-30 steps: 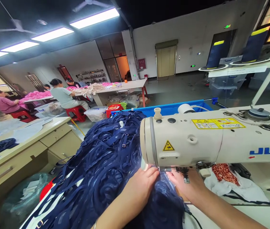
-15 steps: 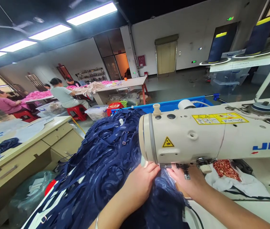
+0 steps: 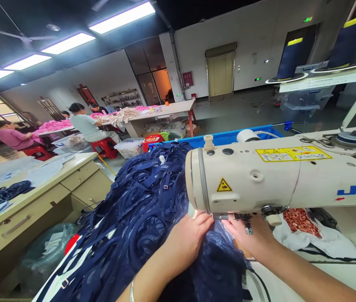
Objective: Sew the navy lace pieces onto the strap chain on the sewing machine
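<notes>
A white sewing machine (image 3: 272, 184) fills the right side, its head end over both hands. My left hand (image 3: 188, 237) has its fingers closed together on a navy mesh garment (image 3: 220, 256) just left of the needle area. From the other side my right hand (image 3: 250, 235) pinches the same sheer fabric, its fingertips partly hidden under the machine head. The needle and presser foot cannot be made out clearly. To the left lies a large heap of navy strapped garments (image 3: 146, 205), with small metal strap sliders showing, close against my left forearm.
Navy thread cones (image 3: 287, 58) stand on a rack above the machine. A white cloth with copper-coloured bits (image 3: 300, 222) lies behind my right hand. A desk with drawers (image 3: 80, 176) stands left. Several people sit at a far table (image 3: 178, 108) with pink fabric.
The whole view has shifted slightly, so everything sits a little further right. Both hands keep nearly the same place on the fabric at the machine.
</notes>
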Available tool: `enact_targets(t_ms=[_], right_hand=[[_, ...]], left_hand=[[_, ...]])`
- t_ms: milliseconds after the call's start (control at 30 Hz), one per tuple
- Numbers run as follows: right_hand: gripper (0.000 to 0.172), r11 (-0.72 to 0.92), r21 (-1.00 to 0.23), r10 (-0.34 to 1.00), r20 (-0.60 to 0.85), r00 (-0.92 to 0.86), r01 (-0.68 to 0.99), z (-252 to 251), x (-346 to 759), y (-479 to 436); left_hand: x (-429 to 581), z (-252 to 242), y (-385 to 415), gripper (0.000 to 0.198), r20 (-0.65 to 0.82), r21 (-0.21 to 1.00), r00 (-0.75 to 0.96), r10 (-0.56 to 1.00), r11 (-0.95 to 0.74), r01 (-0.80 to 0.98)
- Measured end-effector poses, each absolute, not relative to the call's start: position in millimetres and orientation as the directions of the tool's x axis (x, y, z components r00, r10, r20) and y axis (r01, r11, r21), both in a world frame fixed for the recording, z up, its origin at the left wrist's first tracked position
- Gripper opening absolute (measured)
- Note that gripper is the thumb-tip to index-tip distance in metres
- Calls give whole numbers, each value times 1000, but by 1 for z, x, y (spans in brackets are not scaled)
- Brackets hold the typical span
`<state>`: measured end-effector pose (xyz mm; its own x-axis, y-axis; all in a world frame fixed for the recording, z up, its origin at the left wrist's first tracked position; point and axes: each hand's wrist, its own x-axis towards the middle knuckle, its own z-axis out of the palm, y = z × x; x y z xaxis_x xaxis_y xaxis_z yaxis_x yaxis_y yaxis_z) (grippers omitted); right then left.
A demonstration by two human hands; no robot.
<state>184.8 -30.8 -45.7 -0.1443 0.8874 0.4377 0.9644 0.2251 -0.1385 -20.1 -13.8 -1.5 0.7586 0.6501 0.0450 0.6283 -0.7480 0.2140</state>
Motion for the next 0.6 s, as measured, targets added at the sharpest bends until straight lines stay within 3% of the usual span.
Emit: enact_targets(t_ms=[333,500,600], right_hand=[[21,180,-107,899,420,-120,978,-62,182,-30],[23,301,1,878,391,-277,954,-51,185,-36],[23,314,3,874,389,-291,949,-48,186,-37]], left_hand=[[-21,2,-13,41,23,243,774,633,-755,609],[-20,5,-14,41,13,249,771,637,-749,614],[-20,5,-14,42,17,252,769,639,-747,615]])
